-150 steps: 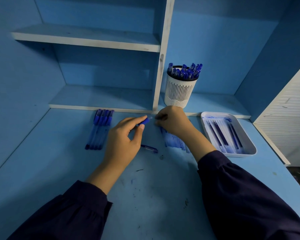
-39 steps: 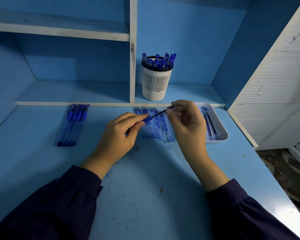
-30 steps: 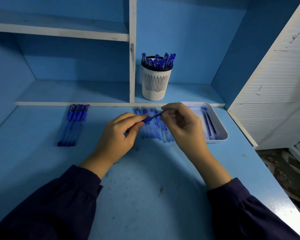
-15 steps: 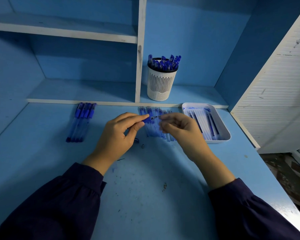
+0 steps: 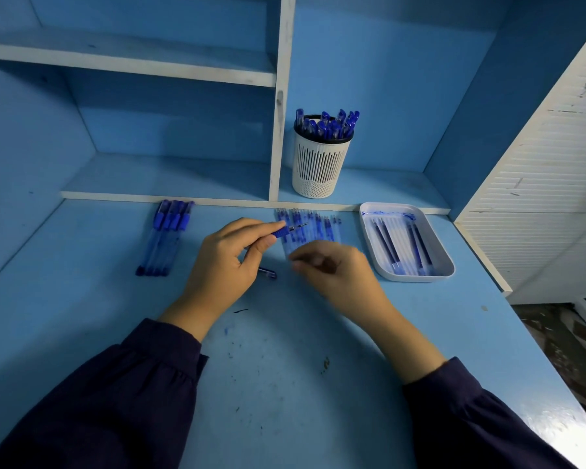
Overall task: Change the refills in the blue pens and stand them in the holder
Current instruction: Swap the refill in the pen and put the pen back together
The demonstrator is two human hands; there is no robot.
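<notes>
Fingers, left hand (image 5: 222, 265): thumb and forefinger curl round the blue grip of a pen (image 5: 281, 232); the other fingers are folded beneath it.
Held pen: nearly level above the desk, its metal tip poking out past the fingertips and pointing right and slightly away. The barrel is hidden in the palm.
Fingers, right hand (image 5: 339, 275): curled inward, tips drawn together just below and right of the pen tip, apart from it. Motion blur hides whether they pinch anything.
Small part (image 5: 268, 273): a dark blue piece lies on the desk, half hidden under the left hand. It is too small to tell what it is.
Loose refills (image 5: 313, 228): a row lying side by side on the desk beyond both hands, near the shelf's front edge.
Tray (image 5: 449, 265): white, on the desk just right of the refill row. It holds several dark-inked refills and some pale ones, with blue smears at its far end.
Pen bunch (image 5: 164, 236): blue pens lying together on the desk, well left of the left hand.
Holder (image 5: 320, 164): white slotted cup, upright on the low shelf behind the refill row, just right of the white divider. Blue pens (image 5: 330, 125) stand in it.
Desk (image 5: 285, 367): blue, speckled with ink marks.
Sleeves: dark navy, covering both forearms.
</notes>
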